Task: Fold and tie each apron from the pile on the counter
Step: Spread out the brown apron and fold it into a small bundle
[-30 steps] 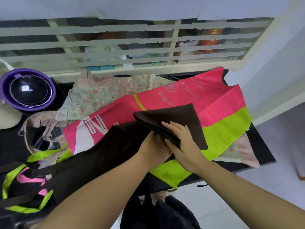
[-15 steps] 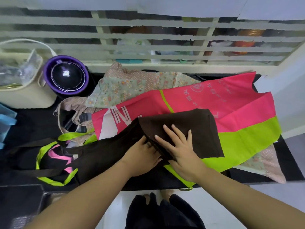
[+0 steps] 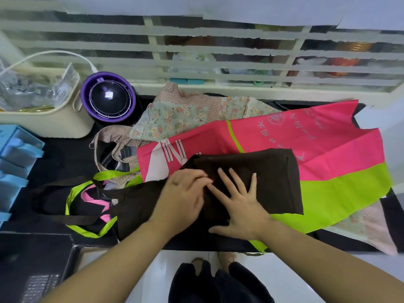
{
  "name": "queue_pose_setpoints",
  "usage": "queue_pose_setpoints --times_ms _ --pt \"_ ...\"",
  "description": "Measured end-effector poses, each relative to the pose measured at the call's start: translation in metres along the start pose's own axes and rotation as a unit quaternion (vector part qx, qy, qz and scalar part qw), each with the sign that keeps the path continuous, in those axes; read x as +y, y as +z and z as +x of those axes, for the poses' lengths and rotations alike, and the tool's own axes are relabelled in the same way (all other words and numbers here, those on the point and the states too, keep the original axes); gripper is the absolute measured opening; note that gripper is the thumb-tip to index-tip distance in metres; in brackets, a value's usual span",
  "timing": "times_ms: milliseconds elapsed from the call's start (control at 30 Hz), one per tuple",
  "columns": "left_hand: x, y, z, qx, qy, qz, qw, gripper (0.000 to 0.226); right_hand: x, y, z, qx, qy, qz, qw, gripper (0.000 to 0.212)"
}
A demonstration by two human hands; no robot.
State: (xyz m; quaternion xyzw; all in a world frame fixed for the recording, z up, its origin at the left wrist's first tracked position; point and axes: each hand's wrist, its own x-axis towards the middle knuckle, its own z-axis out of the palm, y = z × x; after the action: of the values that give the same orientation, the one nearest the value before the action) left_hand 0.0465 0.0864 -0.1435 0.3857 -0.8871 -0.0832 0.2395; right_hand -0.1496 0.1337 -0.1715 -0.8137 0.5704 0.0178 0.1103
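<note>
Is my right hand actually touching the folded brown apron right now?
Touching. The head view shows the right hand lying flat, fingers spread, directly on the folded brown apron, with no gap visible under the palm.

Forearms (image 3: 113,254): bare to frame edge | left hand (image 3: 181,200): small dark mark on back | black garment (image 3: 218,285): lower body, loose folds | feet (image 3: 226,258): partly hidden under hem, footwear indeterminate

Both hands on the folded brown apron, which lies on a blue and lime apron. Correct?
One slip: under the folded brown apron lies a pink and lime apron, not a blue one; the head view shows it. The left hand and right hand are both on the brown one.
</note>
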Motion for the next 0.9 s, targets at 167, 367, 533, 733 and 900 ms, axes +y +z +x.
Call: queue_pose_setpoints --times_ms 167,367,533,733,900 --pt "0.009 0.043 0.001 -0.141 -0.008 0.132 0.981 0.060 0.019 -0.017 -0.017 0.099 0.055 0.039 0.993 0.067" --pt "0.003 0.057 0.002 -0.153 -0.008 0.166 0.974 0.065 0.080 -0.024 -0.031 0.233 0.345 0.156 0.896 0.060" --pt "0.003 0.063 0.002 -0.141 -0.019 0.168 0.976 0.066 0.096 -0.049 -0.026 0.234 0.412 0.390 0.790 0.048" --pt "0.012 0.066 0.002 -0.109 -0.049 0.145 0.982 0.065 0.091 -0.103 -0.025 0.121 0.281 0.559 0.770 0.013" --pt "0.037 0.057 0.041 -0.040 -0.112 0.084 0.989 0.062 0.096 -0.183 -0.013 0.147 0.210 0.583 0.771 0.016"
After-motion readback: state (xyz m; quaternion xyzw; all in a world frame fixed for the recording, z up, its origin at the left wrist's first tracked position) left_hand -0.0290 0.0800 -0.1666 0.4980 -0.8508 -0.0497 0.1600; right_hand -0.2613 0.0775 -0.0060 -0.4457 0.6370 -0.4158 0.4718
